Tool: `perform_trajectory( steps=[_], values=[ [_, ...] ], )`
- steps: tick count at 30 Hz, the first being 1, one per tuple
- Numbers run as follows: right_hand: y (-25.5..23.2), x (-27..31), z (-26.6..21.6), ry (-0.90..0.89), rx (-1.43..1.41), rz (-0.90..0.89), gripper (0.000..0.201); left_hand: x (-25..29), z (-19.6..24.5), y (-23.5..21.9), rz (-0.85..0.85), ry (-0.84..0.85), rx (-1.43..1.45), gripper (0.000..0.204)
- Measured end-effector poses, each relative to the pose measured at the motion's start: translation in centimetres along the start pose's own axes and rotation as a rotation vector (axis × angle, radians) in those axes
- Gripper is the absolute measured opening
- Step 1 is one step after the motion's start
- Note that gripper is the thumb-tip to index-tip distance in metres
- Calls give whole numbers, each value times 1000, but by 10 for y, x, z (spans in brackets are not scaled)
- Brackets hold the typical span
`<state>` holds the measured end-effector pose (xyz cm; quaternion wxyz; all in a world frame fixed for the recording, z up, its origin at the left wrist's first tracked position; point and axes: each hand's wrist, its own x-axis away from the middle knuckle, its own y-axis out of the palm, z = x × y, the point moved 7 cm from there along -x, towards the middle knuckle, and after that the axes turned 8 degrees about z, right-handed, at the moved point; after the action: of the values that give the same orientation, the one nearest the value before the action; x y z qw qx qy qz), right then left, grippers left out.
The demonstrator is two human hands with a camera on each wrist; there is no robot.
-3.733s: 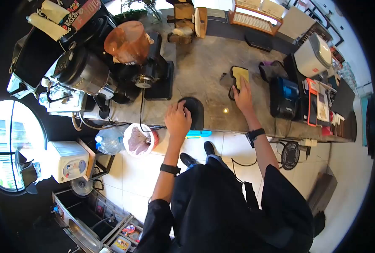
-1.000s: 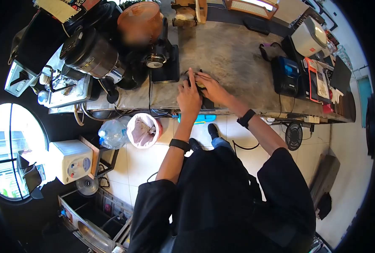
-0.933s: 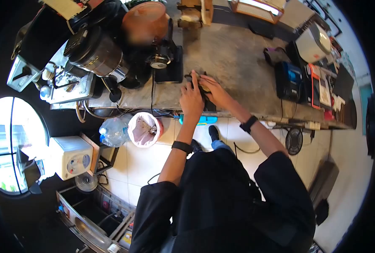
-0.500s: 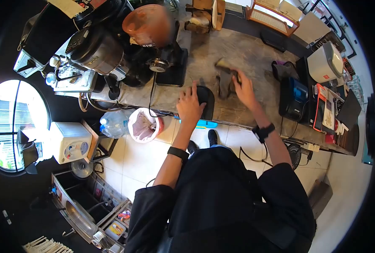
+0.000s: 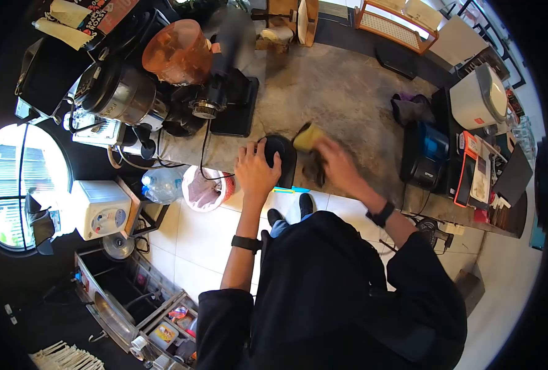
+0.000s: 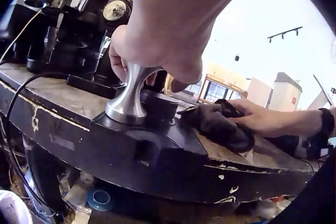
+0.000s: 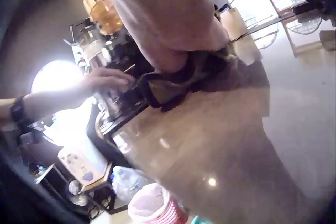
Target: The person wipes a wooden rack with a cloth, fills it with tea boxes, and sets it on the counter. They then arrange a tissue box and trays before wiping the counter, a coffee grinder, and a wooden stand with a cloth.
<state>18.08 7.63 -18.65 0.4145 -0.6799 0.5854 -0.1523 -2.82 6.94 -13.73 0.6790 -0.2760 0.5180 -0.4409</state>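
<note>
My left hand (image 5: pixel 255 169) is at the left edge of a black tamping mat (image 5: pixel 284 157) at the counter's front. In the left wrist view its fingers curl about the top of a silver tamper (image 6: pixel 128 100), which stands upright on the mat; the palm hides its upper end. Just right of the mat, my right hand (image 5: pixel 342 165) grips a cloth with a yellow side (image 5: pixel 308 137) and dark edges, blurred in the head view. Dark folds of the cloth (image 6: pixel 218 124) hang below the right fingers in the left wrist view.
A coffee grinder with an orange hopper (image 5: pixel 178 52) and an espresso machine (image 5: pixel 117 98) stand at left. A black printer (image 5: pixel 425 157) and a white bin (image 5: pixel 477 95) are at right. Below the counter sits a lined waste basket (image 5: pixel 206 188).
About a second ago both hands were together over the mat. The right hand has since moved right, and the cloth has turned its yellow side up beside the mat. The left hand remains there.
</note>
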Motion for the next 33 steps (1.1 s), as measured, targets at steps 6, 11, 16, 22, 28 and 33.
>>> perform_trajectory(
  steps=[6, 11, 16, 22, 28, 33],
  values=[
    [19, -172, 86, 107, 138, 227, 45, 0, -3, -3, 30, -37, -29, 44],
    [82, -245, 32, -103, 133, -67, 53, -2, 0, -3, -29, -62, -94, 51],
    [95, -197, 13, -223, 62, -91, 61, -3, 3, -2, -45, -44, -55, 53],
    [40, -163, 52, -254, 146, -103, 56, -4, 8, 1, -25, -46, -69, 49],
    [-22, -176, 162, 37, 561, 179, 39, 0, 13, -3, 47, 41, -122, 47],
    [-58, -117, 195, 255, 758, 87, 47, 5, 9, -2, 51, 53, -76, 46]
  ],
)
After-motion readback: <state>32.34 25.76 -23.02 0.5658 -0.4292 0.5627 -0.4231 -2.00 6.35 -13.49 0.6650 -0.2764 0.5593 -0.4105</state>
